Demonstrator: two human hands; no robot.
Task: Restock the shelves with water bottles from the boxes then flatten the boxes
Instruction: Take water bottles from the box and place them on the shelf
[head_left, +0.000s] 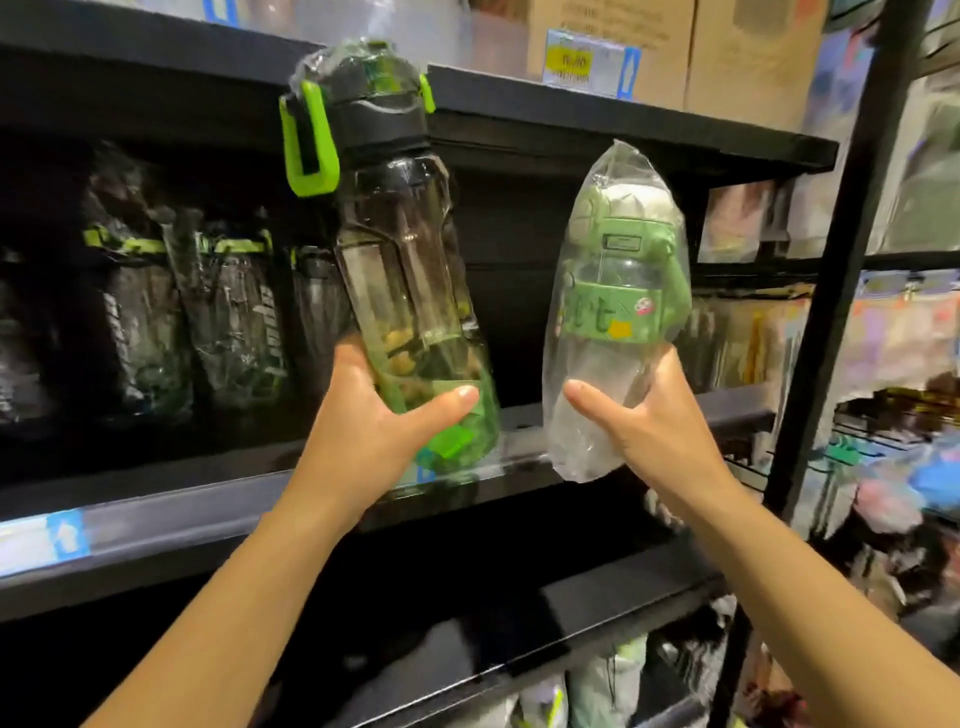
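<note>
Bottles fill both my hands: my left hand (384, 415) grips the base of the tall dark bottle (400, 249), and my right hand (639, 421) grips the lower part of the shorter green bottle (618, 291). Both are in clear wrap, held just above the front edge of the shelf (208, 509). I judge the tall one should go in base first beside the matching row (208, 312) at the shelf's left, without knocking it. Both point cap-up, long axes near vertical, the tall one's top leaning left.
</note>
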